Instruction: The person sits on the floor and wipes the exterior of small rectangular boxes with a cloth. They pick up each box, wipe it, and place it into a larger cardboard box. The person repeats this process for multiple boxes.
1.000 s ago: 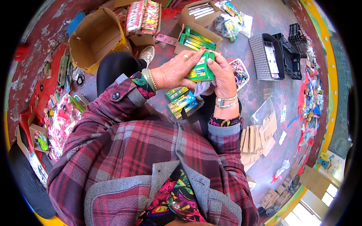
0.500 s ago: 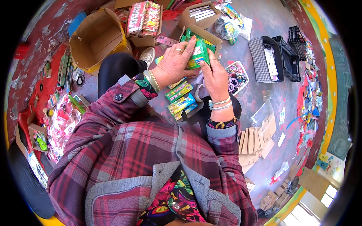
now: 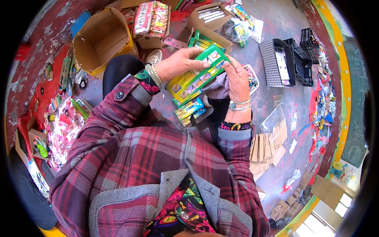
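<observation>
My left hand [image 3: 179, 65] and my right hand [image 3: 238, 81] hold a long flat green and yellow box [image 3: 193, 81] tilted between them, with small pictures on its face. The left fingers grip its upper edge, thumb on the front; the right fingers close round its far right end. Below it lie small blue and yellow boxes [image 3: 190, 110], partly covered by the held box. Just beyond my hands stands an open cardboard carton [image 3: 223, 41] with more green boxes inside. A white basket [image 3: 256, 85] of small beaded-looking items is partly hidden behind my right hand.
A large cardboard box [image 3: 103, 39] stands at far left, beside a carton of colourful packets [image 3: 152, 19]. Black baskets [image 3: 277, 63] sit to the right. Folded brown cardboard pieces [image 3: 265, 148] lie near my right elbow; pink wrapped goods [image 3: 65, 132] are heaped on the left.
The green box has come out and turned its broad pictured face up, lower and nearer to me. Both hands have spread apart along it and now cover some of the small boxes below.
</observation>
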### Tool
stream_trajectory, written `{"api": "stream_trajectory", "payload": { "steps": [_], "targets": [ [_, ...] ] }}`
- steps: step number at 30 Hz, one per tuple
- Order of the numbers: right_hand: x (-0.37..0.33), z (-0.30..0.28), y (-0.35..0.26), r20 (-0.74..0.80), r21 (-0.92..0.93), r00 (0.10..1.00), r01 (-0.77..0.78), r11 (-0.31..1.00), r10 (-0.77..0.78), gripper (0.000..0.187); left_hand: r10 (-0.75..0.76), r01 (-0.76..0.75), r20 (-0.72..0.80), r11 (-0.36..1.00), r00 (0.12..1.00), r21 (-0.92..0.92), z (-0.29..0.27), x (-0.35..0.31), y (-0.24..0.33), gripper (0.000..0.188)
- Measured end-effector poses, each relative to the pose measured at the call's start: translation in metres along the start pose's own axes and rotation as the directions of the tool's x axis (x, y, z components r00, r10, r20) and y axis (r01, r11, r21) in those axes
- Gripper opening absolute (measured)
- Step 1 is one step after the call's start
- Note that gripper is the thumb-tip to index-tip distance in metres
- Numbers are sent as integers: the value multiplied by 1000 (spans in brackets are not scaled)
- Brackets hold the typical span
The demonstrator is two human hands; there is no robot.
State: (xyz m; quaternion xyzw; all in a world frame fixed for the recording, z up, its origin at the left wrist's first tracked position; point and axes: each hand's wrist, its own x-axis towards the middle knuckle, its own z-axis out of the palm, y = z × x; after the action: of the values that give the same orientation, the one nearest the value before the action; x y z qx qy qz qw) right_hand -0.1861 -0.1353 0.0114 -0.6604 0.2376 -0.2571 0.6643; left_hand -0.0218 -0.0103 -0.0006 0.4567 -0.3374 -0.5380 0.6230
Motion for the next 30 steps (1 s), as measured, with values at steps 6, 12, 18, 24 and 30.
{"api": "stream_trajectory", "payload": {
  "steps": [6, 12, 18, 24, 30],
  "targets": [
    [12, -18, 6, -214, 538, 952, -70, 840, 217, 44, 9, -2, 15, 898, 1000, -441, -7, -2, 6, 43],
    [18, 30, -7, 57, 737, 990, -130, 664, 131, 56, 1, 39, 85, 879, 996, -475, 12, 1, -10, 44],
    [6, 42, -10, 44, 619, 985, -157, 770, 166, 56, -4, -11, -28, 850, 1000, -526, 17, 1, -14, 29],
    [-1, 21, -3, 74, 172, 977, -211, 962, 201, 36, 91, -206, -243, 839, 966, -504, 11, 3, -2, 26],
    [9, 35, -10, 204, 229, 972, -163, 960, 117, 34, 117, -244, -290, 855, 950, -457, 13, -2, 11, 31]
  ]
}}
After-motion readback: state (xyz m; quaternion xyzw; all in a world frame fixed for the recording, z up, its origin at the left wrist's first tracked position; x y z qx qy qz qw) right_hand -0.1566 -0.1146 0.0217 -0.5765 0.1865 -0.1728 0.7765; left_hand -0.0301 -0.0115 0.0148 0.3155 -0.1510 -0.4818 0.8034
